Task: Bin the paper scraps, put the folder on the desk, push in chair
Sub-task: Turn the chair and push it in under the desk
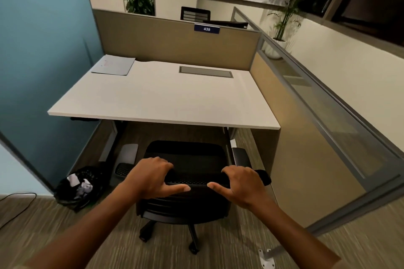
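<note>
Your left hand (150, 178) and right hand (238, 183) grasp the office chair (190, 159) backrest top; it should roll easily on casters.

Matt white desk (166, 98), black mesh chair (192, 164), crumpled paper scraps (84, 188).

There is a single view, from a camera worn on the person's head, standing height, facing forward and tilted steeply down. It looks over the chair (188, 166) back, which is nearest, onto the table (166, 96) just beyond and the partition (170, 43) behind it. The wide lens bends the edges, taking in floor (65, 225) below and the blue wall (39, 50) at left.
</note>
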A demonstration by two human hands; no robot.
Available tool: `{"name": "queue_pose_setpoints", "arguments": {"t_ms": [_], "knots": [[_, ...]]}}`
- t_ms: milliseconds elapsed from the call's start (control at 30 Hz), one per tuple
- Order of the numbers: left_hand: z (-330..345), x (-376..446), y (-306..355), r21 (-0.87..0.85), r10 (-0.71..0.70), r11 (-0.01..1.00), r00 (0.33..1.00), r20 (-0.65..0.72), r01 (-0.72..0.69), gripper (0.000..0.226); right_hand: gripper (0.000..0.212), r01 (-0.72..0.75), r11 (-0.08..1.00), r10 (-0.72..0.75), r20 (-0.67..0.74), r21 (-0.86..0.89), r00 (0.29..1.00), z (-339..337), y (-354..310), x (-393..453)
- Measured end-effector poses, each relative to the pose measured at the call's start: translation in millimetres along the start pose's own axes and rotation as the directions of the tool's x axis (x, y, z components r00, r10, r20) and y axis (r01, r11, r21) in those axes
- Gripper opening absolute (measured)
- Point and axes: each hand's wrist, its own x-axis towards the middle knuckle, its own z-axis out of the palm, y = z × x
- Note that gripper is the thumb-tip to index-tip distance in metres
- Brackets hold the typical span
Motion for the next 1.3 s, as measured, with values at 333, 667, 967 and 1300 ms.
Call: {"name": "queue_pose_setpoints", "arguments": {"t_ms": [333,667,967,1300], "knots": [[-2.8,24.3,-79.1,0.004,0.03,1.0,0.999,-0.035,-0.03,0.083,0.083,-0.004,0.999,0.004,0.001,-0.035,1.0,13.5,-39.1,70.4],[-2.8,56.7,-121.4,0.004,0.049,0.999,0.998,-0.047,-0.049,0.083,0.084,-0.028,0.998,0.029,0.016,-0.056,0.999,22.1,-46.3,124.1],[7.8,110.1,-148.3,0.023,0.025,0.999,1.0,-0.006,-0.025,0.085,0.082,0.004,0.999,-0.005,-0.018,-0.046,1.0,39.7,-14.7,189.0],[17.0,173.3,-177.5,0.066,-0.075,0.995,0.997,0.012,0.074,0.084,0.08,0.027,1.0,-0.027,-0.033,0.004,0.999,53.5,18.8,266.5]]}}
